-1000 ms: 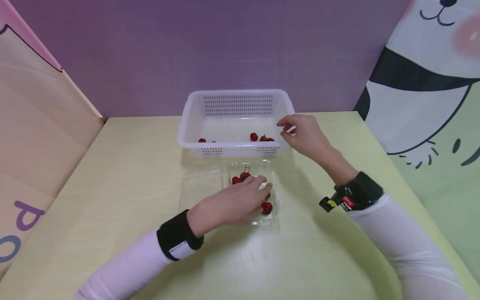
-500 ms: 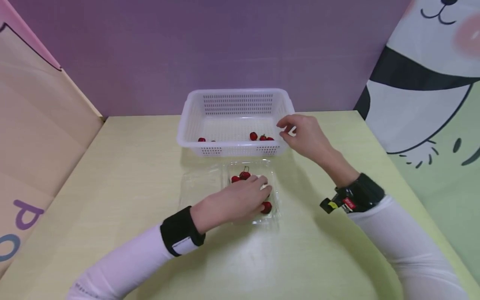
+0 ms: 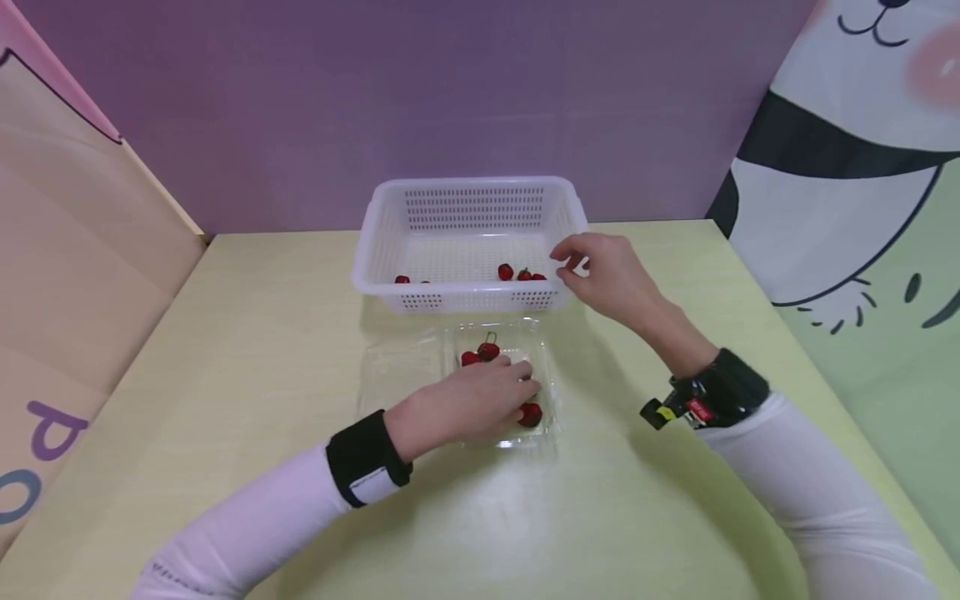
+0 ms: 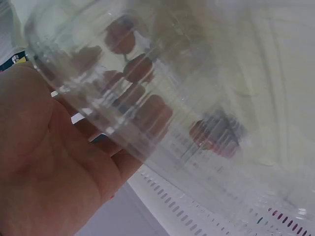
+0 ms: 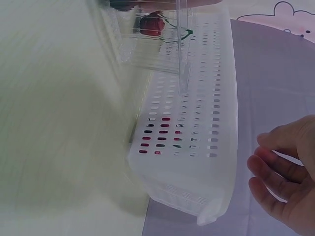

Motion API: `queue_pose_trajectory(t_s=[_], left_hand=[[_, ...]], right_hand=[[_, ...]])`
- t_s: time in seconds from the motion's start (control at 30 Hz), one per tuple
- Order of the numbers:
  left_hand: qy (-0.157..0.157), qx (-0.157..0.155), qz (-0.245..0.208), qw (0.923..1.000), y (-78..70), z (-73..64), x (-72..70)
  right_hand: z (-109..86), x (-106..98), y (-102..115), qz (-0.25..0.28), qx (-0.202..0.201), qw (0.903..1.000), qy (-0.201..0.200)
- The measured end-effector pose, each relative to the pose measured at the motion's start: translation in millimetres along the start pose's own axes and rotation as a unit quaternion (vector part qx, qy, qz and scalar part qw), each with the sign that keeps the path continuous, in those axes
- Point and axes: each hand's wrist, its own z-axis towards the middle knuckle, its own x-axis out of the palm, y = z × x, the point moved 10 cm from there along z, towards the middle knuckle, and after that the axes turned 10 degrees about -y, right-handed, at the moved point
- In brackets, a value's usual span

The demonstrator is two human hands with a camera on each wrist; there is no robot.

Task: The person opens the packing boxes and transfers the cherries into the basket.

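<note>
My left hand (image 3: 480, 400) reaches into a clear plastic clamshell box (image 3: 551, 392), fingers bent down among red cherries. Its fingertips are partly hidden, so whether they pinch a cherry cannot be seen. Through the clear wall in the left wrist view, the left hand (image 4: 64, 152) shows blurred beside dark red cherries (image 4: 216, 135). Cherries (image 3: 488, 351) lie at the box's far end, and another cherry (image 3: 530, 415) near its front. My right hand (image 3: 607, 275) hovers by the right rim of a white basket (image 3: 472, 289). In the right wrist view, the right hand (image 5: 285, 172) has loosely bent fingers holding nothing.
Behind the box, the perforated basket holds several cherries (image 3: 506, 272) along its front. The box's clear lid (image 3: 401, 375) lies folded out to the left on the pale table (image 3: 262, 350). A purple wall (image 3: 465, 100) rises behind the table.
My left hand shifts slightly within the box, its fingers drawing a little closer together. The right hand stays nearly still beside the basket, and the basket's cherries look the same.
</note>
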Motion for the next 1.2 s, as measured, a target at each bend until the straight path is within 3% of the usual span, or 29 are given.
queue_pose_trajectory(t_s=[0.17,0.4,0.73,1.2], left_hand=[[0.009,-0.007,-0.006,0.9999,2.2,0.4,2.9],[0.003,-0.007,-0.048,0.9988,4.5,2.2,4.8],[-0.012,0.036,-0.011,0.9992,-0.5,1.5,8.1],[-0.017,0.027,-0.048,0.9984,3.8,3.4,7.5]], right_hand=[[-2.1,1,2,-0.002,-0.002,1.0000,0.003],[-4.7,4,3,0.014,-0.005,0.9999,0.007],[-7.6,5,7,0.021,-0.007,0.9997,0.012],[-11.6,11,14,0.028,-0.013,0.9991,0.028]])
